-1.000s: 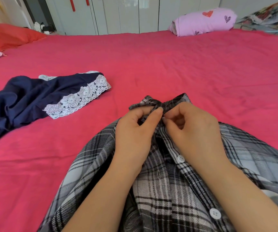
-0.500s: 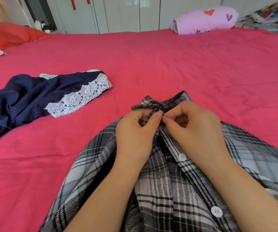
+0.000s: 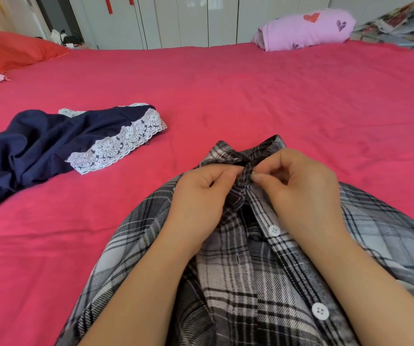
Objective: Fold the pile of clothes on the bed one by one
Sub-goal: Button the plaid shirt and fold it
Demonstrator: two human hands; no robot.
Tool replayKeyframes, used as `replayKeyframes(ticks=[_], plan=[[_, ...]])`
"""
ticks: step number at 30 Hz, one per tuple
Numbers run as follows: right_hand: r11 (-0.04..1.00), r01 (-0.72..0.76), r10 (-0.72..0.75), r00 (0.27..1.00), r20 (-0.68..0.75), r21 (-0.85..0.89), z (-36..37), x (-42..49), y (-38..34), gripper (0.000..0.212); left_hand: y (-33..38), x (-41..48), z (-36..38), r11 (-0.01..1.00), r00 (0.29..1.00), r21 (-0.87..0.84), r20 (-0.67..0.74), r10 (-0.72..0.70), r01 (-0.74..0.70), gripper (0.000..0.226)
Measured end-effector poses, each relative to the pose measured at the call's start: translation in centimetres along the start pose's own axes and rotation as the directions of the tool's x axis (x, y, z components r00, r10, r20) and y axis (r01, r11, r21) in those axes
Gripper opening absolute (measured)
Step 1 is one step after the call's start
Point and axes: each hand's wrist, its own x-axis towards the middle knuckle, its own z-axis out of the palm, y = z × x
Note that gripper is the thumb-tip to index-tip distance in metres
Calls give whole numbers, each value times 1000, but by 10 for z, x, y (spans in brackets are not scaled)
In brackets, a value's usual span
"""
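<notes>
A grey and black plaid shirt (image 3: 250, 278) with white buttons lies front up on the pink bed (image 3: 225, 96), collar away from me. My left hand (image 3: 201, 198) and my right hand (image 3: 298, 186) meet just below the collar. Each pinches one edge of the shirt's front opening at the top, fingers curled, fingertips nearly touching. A navy garment with white lace trim (image 3: 58, 141) lies crumpled to the left, apart from the shirt.
A folded lilac garment with heart prints (image 3: 305, 29) sits at the bed's far edge. Red and pink pillows (image 3: 13, 51) lie at the far left. White wardrobe doors (image 3: 188, 18) stand behind the bed. Patterned fabric (image 3: 405, 23) is at the far right.
Both hands stayed at the collar. The left hand's fingers have curled tighter, and the placket flap between the hands now stands up a little.
</notes>
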Motion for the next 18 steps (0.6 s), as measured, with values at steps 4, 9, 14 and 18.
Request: replayKeyframes(ticks=[4, 9, 14, 18], plan=[[998, 8, -9, 1000, 15, 55, 2, -2, -1, 28, 0, 1, -2, 998, 999, -52, -31, -41, 39, 22], [978, -95, 85, 995, 60, 185, 4, -1, 1, 32, 2, 1, 1, 994, 992, 95, -107, 64, -54, 23], [864, -289, 230, 955, 188, 411, 6, 0, 2, 30, 2, -1, 3, 969, 980, 231, -154, 127, -89, 22], [717, -409, 286, 911, 296, 564, 4, 0, -1, 5, 1, -3, 4, 915, 962, 382, -177, 206, -126, 22]])
